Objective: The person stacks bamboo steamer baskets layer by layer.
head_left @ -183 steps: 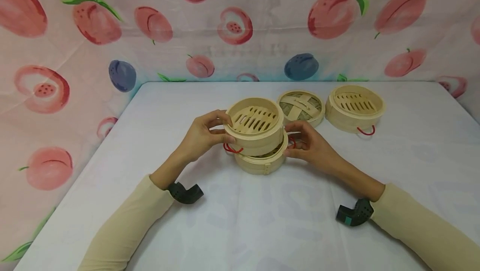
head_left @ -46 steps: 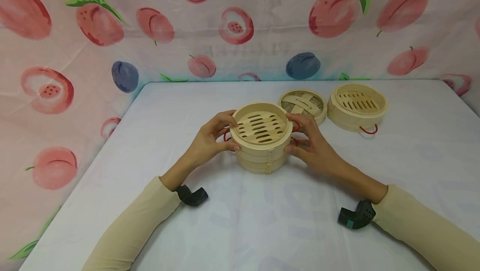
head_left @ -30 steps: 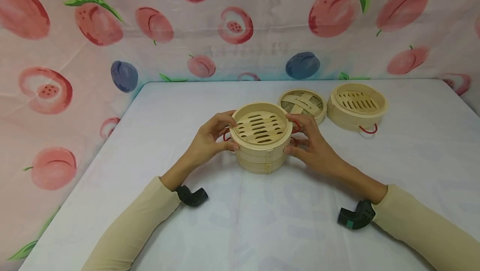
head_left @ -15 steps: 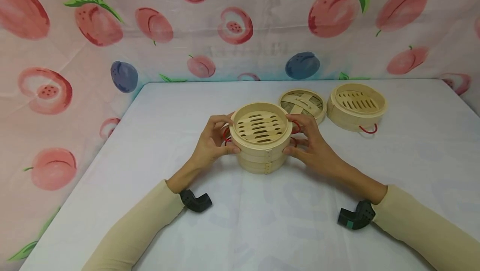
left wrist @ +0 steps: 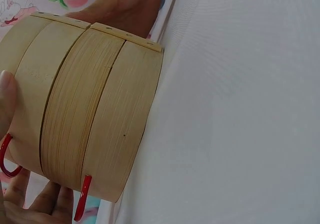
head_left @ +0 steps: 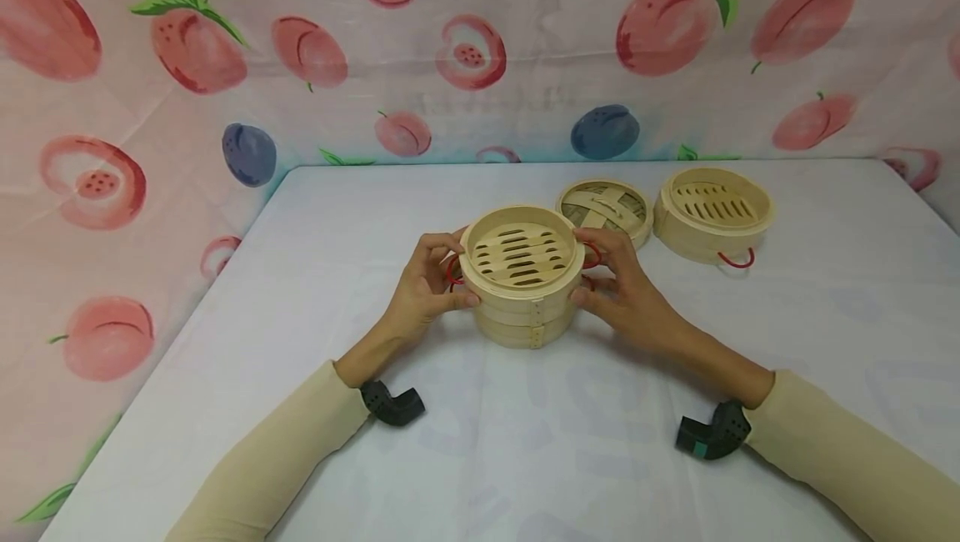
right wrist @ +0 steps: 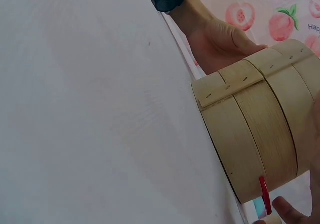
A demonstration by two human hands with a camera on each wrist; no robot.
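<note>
Two round bamboo steamer baskets stand stacked in the middle of the table. The upper basket (head_left: 522, 257) has a slotted floor and sits squarely on the lower basket (head_left: 512, 330). My left hand (head_left: 420, 285) grips the upper basket from the left, thumb on its front wall and fingers at the rim. From the right, my right hand (head_left: 626, 288) holds it with the thumb low and the index finger near the rim. Red loop handles stick out on both sides. In the left wrist view the lower basket's wall (left wrist: 117, 119) meets the upper one along a thin seam.
Behind the stack lies a woven bamboo lid (head_left: 600, 215) with a strap handle. At the back right stands another steamer basket (head_left: 705, 242) with a red loop. A white cloth (head_left: 525, 459) covers the table; a fruit-print curtain (head_left: 525, 50) hangs behind.
Earlier the upper basket was raised and offset over the lower one; it now sits level on it. Lately my left hand has shifted slightly along the side, while the stack has stayed put.
</note>
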